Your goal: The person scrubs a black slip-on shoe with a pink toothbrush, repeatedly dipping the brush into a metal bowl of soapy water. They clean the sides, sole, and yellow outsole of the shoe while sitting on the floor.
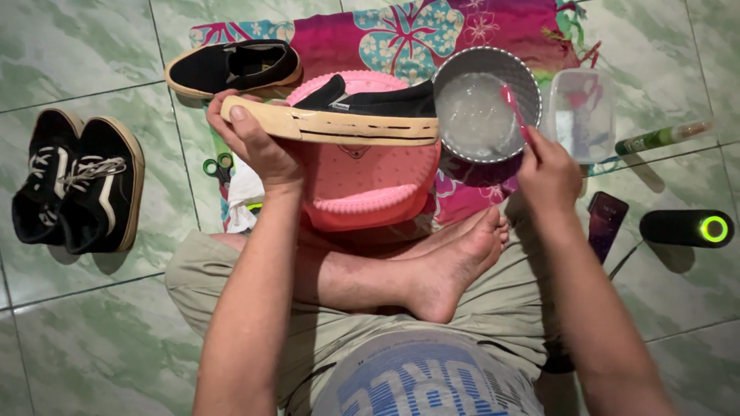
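My left hand grips the heel end of a black slip-on shoe with a dirty cream sole, held on its side over an upturned pink plastic basin. My right hand holds a pink toothbrush, its head dipped into a metal bowl of soapy water just right of the shoe's toe. I sit cross-legged on the floor, with a bare foot below the basin.
The matching slip-on shoe lies on a floral cloth. A pair of black lace-up sneakers stands at the left. Green-handled scissors, a clear plastic container, a green bottle, a phone and a cylindrical speaker lie around.
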